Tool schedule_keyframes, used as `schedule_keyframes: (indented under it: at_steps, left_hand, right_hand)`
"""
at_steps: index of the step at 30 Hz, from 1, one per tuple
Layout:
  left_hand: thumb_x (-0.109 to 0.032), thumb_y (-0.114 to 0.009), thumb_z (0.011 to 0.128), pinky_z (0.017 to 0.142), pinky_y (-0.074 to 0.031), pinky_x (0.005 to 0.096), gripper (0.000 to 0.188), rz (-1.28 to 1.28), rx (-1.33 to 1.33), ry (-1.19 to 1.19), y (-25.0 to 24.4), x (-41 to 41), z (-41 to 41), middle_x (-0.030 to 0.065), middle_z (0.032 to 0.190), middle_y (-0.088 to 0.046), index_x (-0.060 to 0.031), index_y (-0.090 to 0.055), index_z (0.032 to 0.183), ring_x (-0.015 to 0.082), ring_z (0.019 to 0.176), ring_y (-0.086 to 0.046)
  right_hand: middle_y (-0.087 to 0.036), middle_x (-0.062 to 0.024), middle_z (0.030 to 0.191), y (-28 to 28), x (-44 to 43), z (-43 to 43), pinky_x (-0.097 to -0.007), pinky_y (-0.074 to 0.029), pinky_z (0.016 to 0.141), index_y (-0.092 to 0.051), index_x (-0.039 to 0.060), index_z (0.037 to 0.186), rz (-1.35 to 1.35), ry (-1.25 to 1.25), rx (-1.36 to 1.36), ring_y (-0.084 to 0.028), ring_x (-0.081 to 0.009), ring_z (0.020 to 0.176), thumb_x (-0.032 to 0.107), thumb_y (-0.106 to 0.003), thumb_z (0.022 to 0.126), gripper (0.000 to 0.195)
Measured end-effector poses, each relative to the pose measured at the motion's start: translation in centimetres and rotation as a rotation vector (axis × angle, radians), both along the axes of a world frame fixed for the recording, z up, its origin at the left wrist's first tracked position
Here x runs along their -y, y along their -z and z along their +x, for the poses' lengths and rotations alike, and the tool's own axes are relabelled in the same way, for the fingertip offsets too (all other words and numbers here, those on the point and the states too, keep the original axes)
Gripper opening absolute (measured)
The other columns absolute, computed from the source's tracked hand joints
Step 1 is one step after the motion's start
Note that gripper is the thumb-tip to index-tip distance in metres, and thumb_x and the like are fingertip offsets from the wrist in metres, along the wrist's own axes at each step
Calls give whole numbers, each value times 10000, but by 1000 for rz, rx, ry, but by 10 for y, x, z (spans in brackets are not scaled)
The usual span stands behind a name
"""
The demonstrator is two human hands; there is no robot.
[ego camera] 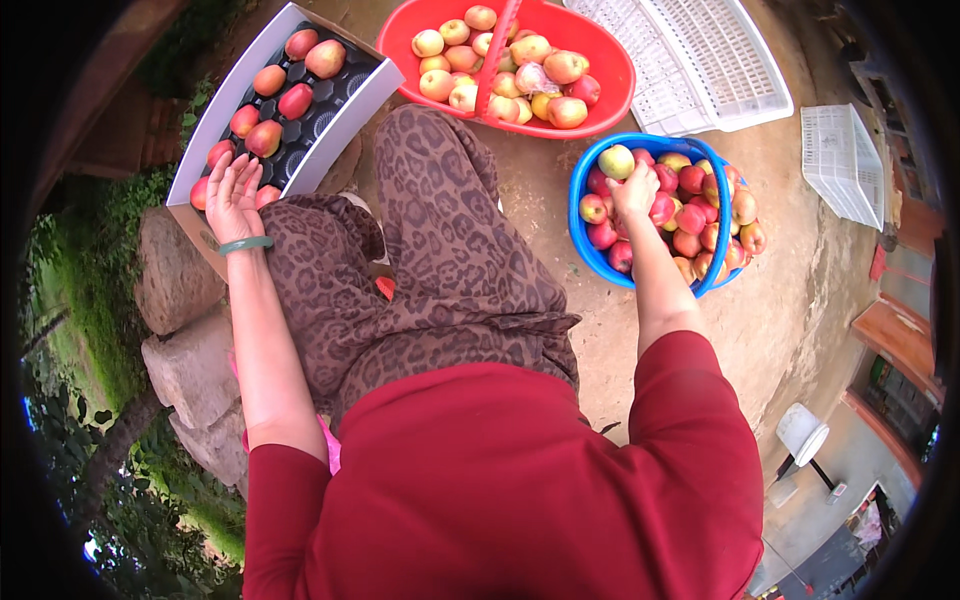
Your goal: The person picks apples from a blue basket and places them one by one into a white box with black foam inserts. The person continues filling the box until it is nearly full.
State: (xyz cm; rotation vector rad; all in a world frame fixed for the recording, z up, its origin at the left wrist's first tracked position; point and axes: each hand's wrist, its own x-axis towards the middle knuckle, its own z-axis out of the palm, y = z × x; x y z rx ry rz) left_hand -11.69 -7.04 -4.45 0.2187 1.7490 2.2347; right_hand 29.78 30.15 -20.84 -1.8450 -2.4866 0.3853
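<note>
A cardboard box with a black moulded tray stands at the upper left, several red apples in its cups. Over the box's near end lies my left hand, palm up, fingers apart and nothing held; a green bangle circles the wrist. My right hand reaches into a blue plastic basket heaped with red and yellowish apples. Its fingertips are among the fruit, beside a greenish apple; whether they grip one is hidden. A red plastic basket at the top holds yellow-red apples, one partly wrapped in clear film.
White plastic crates lie at the upper right, with another white crate farther right. Large stones and green plants border the left. A white bucket stands at the lower right. My legs in leopard-print trousers are between box and blue basket.
</note>
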Motion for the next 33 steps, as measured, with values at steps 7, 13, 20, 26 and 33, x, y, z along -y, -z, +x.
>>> schedule_keyframes:
  at_steps: [7,13,20,26,33]
  left_hand:
    - [-121,-518,895,931,-461,433,334,-1,49,-77,2,20,-2,182,1068,-593,28,-486,1192,291,981,-593]
    - [-133,-518,893,935,-455,433,348,-14,60,-97,7,25,-6,175,1065,-592,21,-478,1203,285,970,-592]
    - [-155,-521,898,932,-450,416,357,2,87,-57,8,11,-2,159,1059,-594,20,-471,1205,275,971,-588]
    - [-148,-521,897,914,-464,400,360,33,104,-18,10,-10,3,155,1055,-593,25,-463,1207,268,961,-592]
    - [-140,-507,903,907,-472,382,349,-5,124,1,11,-15,11,161,1065,-590,26,-464,1206,262,964,-592]
  right_hand:
    - [-482,-165,1192,11,-27,-24,-440,-358,970,-395,57,1261,-71,-11,167,-433,-336,1142,324,-798,624,799]
    - [-508,-134,1147,16,-28,-26,-451,-366,946,-447,75,1171,-79,-61,186,-455,-312,1114,302,-790,587,714]
    - [-593,-165,1009,-19,-16,-19,-437,-422,884,-550,46,1086,73,22,-111,-541,-339,1002,308,-761,567,618]
    - [-597,-198,980,-37,-61,-83,-437,-437,850,-550,4,1037,177,-152,-340,-560,-358,953,328,-743,558,610]
    - [-574,-161,1098,-10,-103,-135,-411,-382,949,-524,44,1071,68,-182,239,-520,-306,1070,407,-770,575,663]
